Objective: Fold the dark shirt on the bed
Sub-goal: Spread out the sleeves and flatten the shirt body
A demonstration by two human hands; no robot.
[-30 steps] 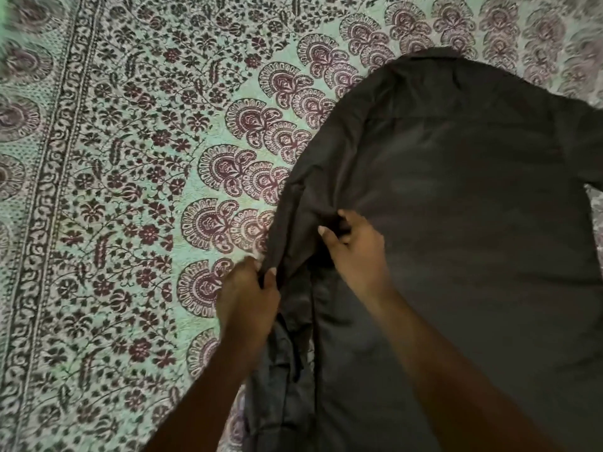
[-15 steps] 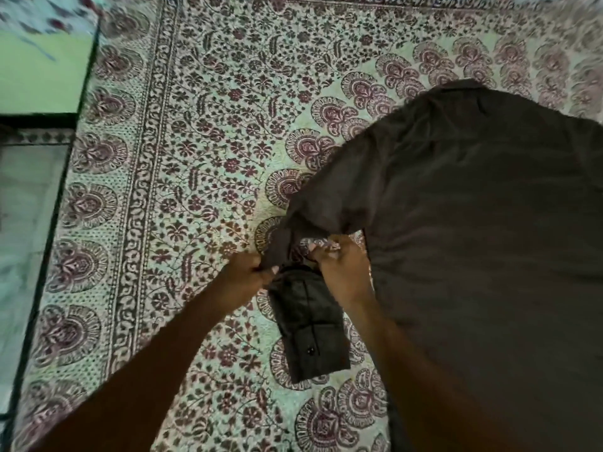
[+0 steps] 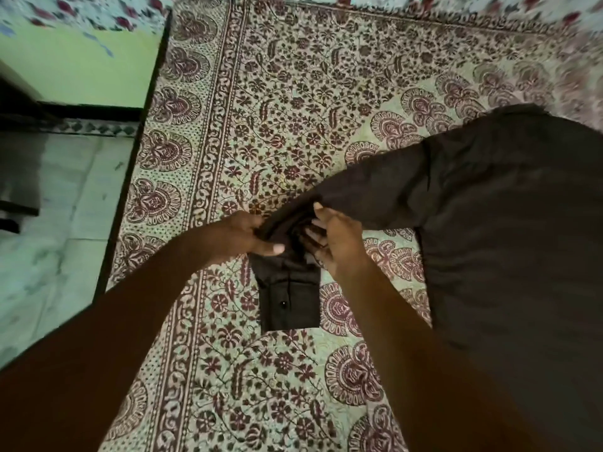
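Hidden: the dark shirt [image 3: 509,230] runs off the frame at the right and bottom; the far strip of the bedspread [image 3: 277,93] is blurred; how the cloth bunches between the hands is lost in shadow
Shirt: its body lies flat on the right of the patterned bedspread; its sleeve [image 3: 375,194] stretches left to the hands
Cuff [image 3: 290,305]: flat on the bedspread just below the hands; one button [image 3: 283,303] shows
Left hand [image 3: 241,234]: fingers curled round the bunched sleeve; thumb laid along the cuff's top
Right hand [image 3: 339,243]: thumb over the sleeve's fold, fingers spread beneath; pinching the cloth
Edges: the dark bed edge [image 3: 130,177] runs down the left; tiled floor [image 3: 58,207] beyond it; green wall [image 3: 81,66] above
Room: open bedspread beyond the sleeve and below the cuff
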